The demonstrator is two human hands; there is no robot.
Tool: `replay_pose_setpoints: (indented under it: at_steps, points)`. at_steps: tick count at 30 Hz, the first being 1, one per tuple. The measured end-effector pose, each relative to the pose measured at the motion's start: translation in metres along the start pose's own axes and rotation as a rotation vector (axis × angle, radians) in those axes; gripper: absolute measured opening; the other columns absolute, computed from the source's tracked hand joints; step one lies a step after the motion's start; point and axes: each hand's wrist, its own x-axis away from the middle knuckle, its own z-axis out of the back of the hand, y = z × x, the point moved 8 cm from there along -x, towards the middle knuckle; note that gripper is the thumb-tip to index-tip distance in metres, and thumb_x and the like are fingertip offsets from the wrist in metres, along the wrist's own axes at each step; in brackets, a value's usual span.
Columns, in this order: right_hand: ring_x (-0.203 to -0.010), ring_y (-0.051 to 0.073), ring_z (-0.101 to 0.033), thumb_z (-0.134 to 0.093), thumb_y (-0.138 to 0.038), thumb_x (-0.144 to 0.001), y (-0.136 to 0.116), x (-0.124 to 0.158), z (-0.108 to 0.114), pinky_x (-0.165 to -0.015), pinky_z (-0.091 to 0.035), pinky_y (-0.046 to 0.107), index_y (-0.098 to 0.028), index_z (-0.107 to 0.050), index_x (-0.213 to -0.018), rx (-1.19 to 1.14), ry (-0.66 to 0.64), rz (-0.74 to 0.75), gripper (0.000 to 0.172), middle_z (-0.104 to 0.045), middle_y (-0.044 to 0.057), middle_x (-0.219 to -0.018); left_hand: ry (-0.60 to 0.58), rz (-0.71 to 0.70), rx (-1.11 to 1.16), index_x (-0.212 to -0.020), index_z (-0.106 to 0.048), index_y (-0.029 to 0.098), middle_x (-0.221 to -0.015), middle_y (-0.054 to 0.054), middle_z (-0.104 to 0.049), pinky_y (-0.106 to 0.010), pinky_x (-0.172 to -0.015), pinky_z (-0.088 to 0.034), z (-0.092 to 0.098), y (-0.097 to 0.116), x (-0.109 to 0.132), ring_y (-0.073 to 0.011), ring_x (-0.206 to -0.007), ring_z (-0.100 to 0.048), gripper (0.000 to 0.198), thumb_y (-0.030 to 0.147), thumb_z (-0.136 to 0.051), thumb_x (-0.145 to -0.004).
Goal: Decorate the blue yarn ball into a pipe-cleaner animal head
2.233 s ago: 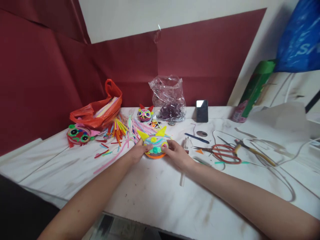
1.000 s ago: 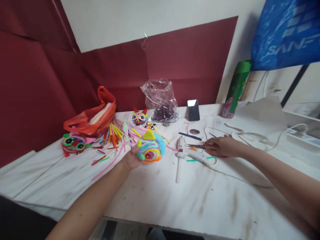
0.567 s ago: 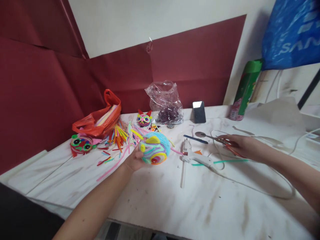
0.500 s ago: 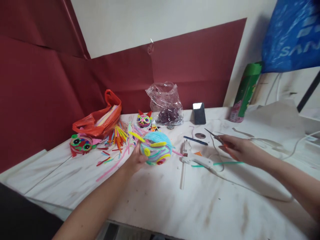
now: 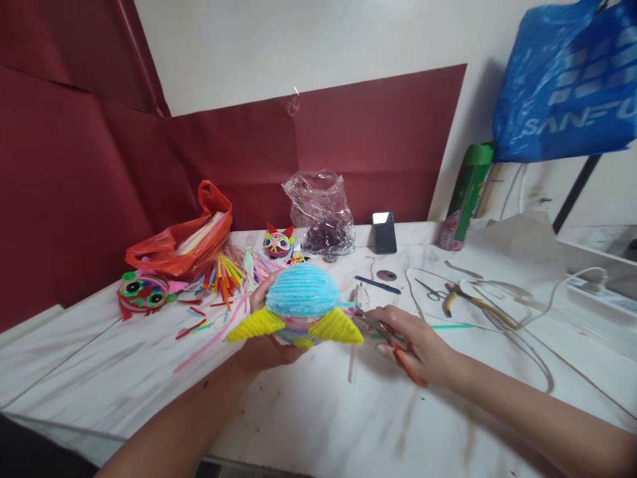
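The toy point(image 5: 302, 292) is held over the middle of the desk point(image 5: 323, 425), blue back up, cupped by the left hand point(image 5: 269, 355) from left and beneath. The scissors point(image 5: 409, 366) are gripped in the right hand point(image 5: 415, 342), blades held near a blue strand end point(image 5: 350, 305) jutting right. Done, by the look: back covered, both yellow ears point(image 5: 338, 327) fixed. Left: strand end not yet cut flush. Hidden: toy's face, turned down; left fingertips, behind the toy; glue gun point(image 5: 362, 295), mostly covered by right hand and toy. Blade contact with the strand and blade opening can't be told.
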Motion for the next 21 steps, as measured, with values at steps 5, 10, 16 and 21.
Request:
replay_pose_setpoints:
  at_steps: [5,10,16,21]
  points:
    - [-0.070,0.016,-0.060,-0.050,-0.035,-0.090,-0.010,-0.009,-0.002,-0.061,-0.050,0.026,-0.021,-0.051,-0.115,-0.010,0.007,0.021,0.029,-0.063,0.006,-0.083,-0.226,0.148,0.277,-0.133,-0.040,0.022,-0.122,-0.014,-0.055,-0.048,-0.092,-0.048,-0.024,0.003,0.001,-0.0379,-0.118,-0.049,0.085,0.012,-0.076,-0.056]
    - [-0.066,0.017,-0.057,-0.048,-0.035,-0.090,-0.020,-0.014,-0.003,-0.058,-0.048,0.027,-0.020,-0.050,-0.113,0.033,0.050,0.099,0.027,-0.059,0.006,-0.079,-0.328,0.181,0.323,-0.136,-0.036,0.023,-0.120,-0.013,-0.057,-0.048,-0.091,-0.049,-0.038,0.015,0.002,-0.0370,-0.117,-0.051,0.084,0.013,-0.071,-0.060]
    - [-0.072,0.019,-0.056,-0.049,-0.035,-0.089,-0.018,-0.019,-0.008,-0.063,-0.049,0.030,-0.018,-0.050,-0.116,0.034,-0.039,0.068,0.032,-0.059,0.008,-0.084,-0.242,0.253,0.338,-0.133,-0.041,0.026,-0.118,-0.011,-0.059,-0.048,-0.095,-0.047,-0.028,-0.011,0.009,-0.0379,-0.117,-0.052,0.093,0.007,-0.077,-0.049]
    - [-0.073,0.018,-0.057,-0.047,-0.040,-0.090,-0.017,-0.023,-0.002,-0.063,-0.047,0.028,-0.017,-0.053,-0.115,0.056,-0.135,0.060,0.035,-0.060,0.009,-0.084,-0.177,0.164,0.305,-0.128,-0.047,0.024,-0.116,-0.010,-0.060,-0.047,-0.097,-0.046,-0.017,-0.022,0.011,-0.0382,-0.115,-0.053,0.092,0.008,-0.079,-0.044]
